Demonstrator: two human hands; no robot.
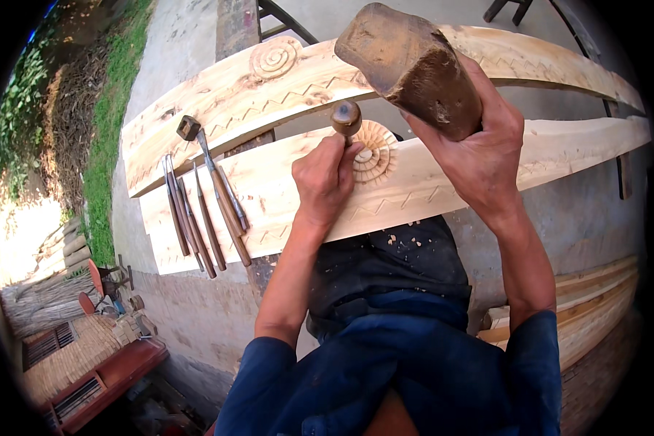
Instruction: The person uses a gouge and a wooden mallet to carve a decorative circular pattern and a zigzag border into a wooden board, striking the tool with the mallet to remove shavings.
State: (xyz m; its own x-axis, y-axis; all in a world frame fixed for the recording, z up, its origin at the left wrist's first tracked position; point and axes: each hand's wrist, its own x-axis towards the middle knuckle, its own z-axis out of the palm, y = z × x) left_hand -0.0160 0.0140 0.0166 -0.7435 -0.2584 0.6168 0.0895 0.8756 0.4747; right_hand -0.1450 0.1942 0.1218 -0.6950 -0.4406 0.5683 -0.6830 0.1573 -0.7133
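My left hand [323, 178] is closed around a chisel [346, 118], whose rounded handle end pokes up above the fist. Its blade is hidden by the hand, beside a carved round rosette [374, 156] on the nearer wooden board [269, 178]. Raised above the board, my right hand [483, 145] grips a heavy dark wooden mallet [421, 69], its blocky head up and to the right of the chisel. A zigzag line is cut along the board near its front edge.
Several carving chisels [207, 218] and a small hammer [190, 129] lie on the nearer board's left end. Beyond it runs a second long board [298, 80] with a ringed carving. Wood chips [392, 238] dot my dark trousers. More planks [596, 312] are stacked at lower right.
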